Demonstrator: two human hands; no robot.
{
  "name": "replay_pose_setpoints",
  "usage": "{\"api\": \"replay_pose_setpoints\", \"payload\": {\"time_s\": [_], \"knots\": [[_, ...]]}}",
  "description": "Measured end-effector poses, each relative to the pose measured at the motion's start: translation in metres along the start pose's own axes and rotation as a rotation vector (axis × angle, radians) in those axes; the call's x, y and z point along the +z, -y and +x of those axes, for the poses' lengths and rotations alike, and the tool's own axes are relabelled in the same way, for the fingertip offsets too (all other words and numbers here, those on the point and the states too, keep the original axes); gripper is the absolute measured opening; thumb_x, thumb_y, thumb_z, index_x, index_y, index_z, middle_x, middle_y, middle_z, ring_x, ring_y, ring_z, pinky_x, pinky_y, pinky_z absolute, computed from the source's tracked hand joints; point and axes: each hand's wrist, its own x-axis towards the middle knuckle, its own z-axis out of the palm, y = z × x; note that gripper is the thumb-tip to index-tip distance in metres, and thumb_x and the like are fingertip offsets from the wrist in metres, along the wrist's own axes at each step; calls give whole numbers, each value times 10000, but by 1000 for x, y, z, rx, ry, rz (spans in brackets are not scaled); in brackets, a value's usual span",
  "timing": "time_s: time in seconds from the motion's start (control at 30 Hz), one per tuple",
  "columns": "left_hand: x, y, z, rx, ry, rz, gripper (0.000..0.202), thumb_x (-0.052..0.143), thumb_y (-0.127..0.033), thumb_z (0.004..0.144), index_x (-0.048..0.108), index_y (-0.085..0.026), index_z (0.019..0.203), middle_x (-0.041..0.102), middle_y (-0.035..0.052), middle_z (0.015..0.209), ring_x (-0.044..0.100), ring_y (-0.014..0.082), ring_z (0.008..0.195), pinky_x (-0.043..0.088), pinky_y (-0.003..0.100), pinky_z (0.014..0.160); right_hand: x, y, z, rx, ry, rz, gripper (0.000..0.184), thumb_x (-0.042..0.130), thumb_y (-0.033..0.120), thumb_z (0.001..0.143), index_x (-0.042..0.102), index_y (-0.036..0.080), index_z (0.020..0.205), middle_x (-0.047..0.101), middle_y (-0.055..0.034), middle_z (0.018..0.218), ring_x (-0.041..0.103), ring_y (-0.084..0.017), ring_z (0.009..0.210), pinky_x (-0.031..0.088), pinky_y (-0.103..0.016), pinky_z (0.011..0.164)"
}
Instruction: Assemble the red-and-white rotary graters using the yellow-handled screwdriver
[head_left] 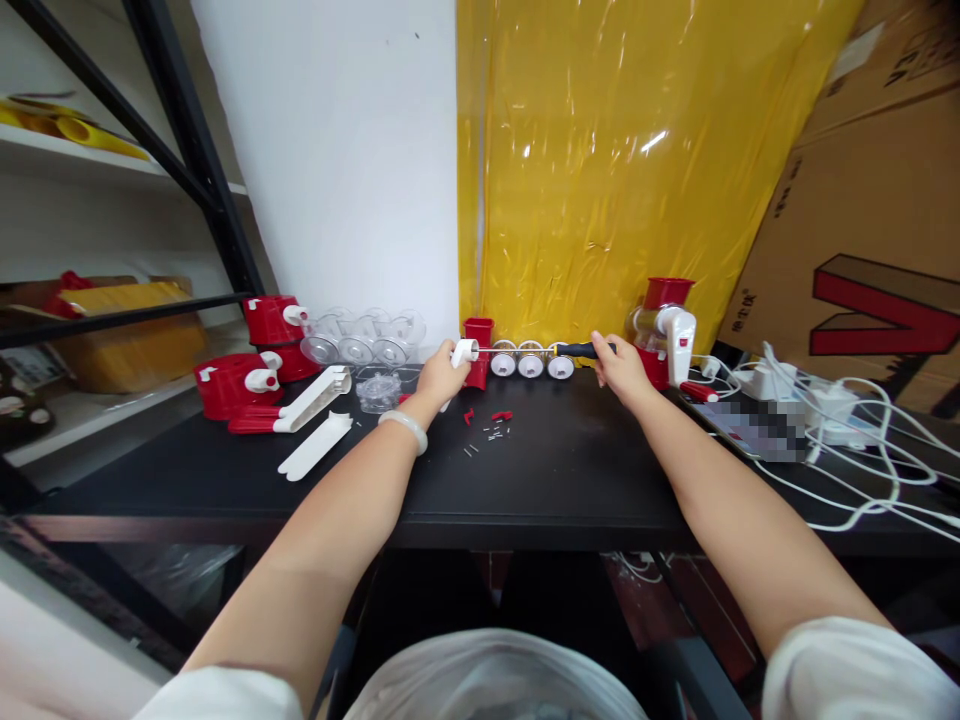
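My left hand [439, 378] is closed round a white plastic part [465, 351] with a round open end facing right. In my right hand [621, 370] is a screwdriver [576, 350] with a black and yellow handle, held level. Its thin shaft points left, and the tip reaches the open end of the white part; the exact contact is too small to tell. Behind my left hand stands a red square-mouthed piece [478, 340]. Below the shaft, small red parts [501, 415] and several little screws [495, 433] lie on the black table [570, 490].
White discs [530, 365] line the back. Clear plastic cups [356, 345], red housings [229, 387], white handle pieces [319, 445] and a clear bag [379, 392] lie left. An assembled red-and-white device [667, 325], a phone [750, 425] and tangled white cables [870, 425] occupy the right.
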Motion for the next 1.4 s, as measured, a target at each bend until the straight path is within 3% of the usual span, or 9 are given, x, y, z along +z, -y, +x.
{"api": "replay_pose_setpoints", "payload": {"time_s": [0.13, 0.3, 0.43, 0.7, 0.87, 1.1, 1.23, 1.33, 1.4], "knots": [[0, -1, -2, 9, -3, 4, 183, 549, -328, 822, 520, -248, 984, 676, 20, 835, 638, 192, 718, 453, 275, 658, 0, -1, 1, 29, -25, -55, 496, 493, 718, 808, 423, 246, 673, 426, 61, 389, 450, -140, 323, 362, -275, 357], [-1, -4, -3, 31, -14, 49, 212, 552, -348, 817, 533, -245, 1002, 680, 39, 882, 639, 213, 756, 448, 287, 659, 4, 0, 6, 155, -44, 265, 385, 605, 542, 773, 365, 281, 925, 525, 88, 508, 560, -184, 402, 461, -324, 445], [-2, -5, -2, 19, -28, 68, 223, 542, -348, 823, 536, -239, 1016, 679, 49, 897, 635, 219, 772, 446, 291, 663, 4, 0, 8, 113, 26, 403, 428, 632, 395, 698, 337, 287, 988, 572, 90, 595, 607, -180, 470, 493, -332, 512], [-3, -3, -2, -14, -38, 86, 212, 529, -357, 830, 525, -240, 1006, 677, 50, 909, 629, 222, 786, 450, 301, 686, 2, 3, 2, 119, 172, 348, 484, 660, 571, 694, 364, 269, 928, 579, 88, 565, 584, -151, 437, 424, -262, 458], [-3, -6, -2, -19, -60, 133, 210, 526, -365, 839, 521, -246, 1011, 677, 52, 921, 635, 228, 803, 444, 299, 670, 2, 4, 1, 77, 127, 189, 500, 584, 708, 743, 383, 262, 850, 564, 65, 500, 549, -152, 394, 405, -258, 415], [-6, -13, -5, -3, -64, 176, 215, 518, -347, 845, 529, -241, 1032, 683, 53, 929, 639, 225, 803, 438, 293, 653, -4, -3, 2, 21, 35, -86, 521, 465, 732, 816, 435, 234, 666, 451, 47, 396, 458, -133, 325, 385, -270, 377], [-6, -15, -7, 4, -58, 180, 236, 511, -359, 859, 528, -242, 1063, 688, 54, 943, 640, 220, 819, 444, 290, 666, -2, -1, 3, 151, 44, 27, 465, 479, 686, 833, 459, 231, 740, 494, 33, 421, 535, -166, 372, 449, -288, 414], [-7, -15, -7, -4, -74, 184, 233, 508, -369, 865, 527, -244, 1061, 687, 57, 937, 644, 230, 825, 448, 298, 666, 2, -1, 4, 240, 94, 246, 387, 581, 586, 800, 402, 262, 910, 596, 50, 569, 614, -170, 465, 508, -292, 469], [-7, -14, -6, -17, -89, 186, 224, 513, -359, 859, 528, -246, 1052, 686, 58, 937, 647, 238, 831, 450, 304, 669, 5, -3, 4, 228, 121, 334, 433, 650, 519, 749, 362, 279, 965, 635, 57, 679, 650, -162, 534, 537, -296, 508]]}}
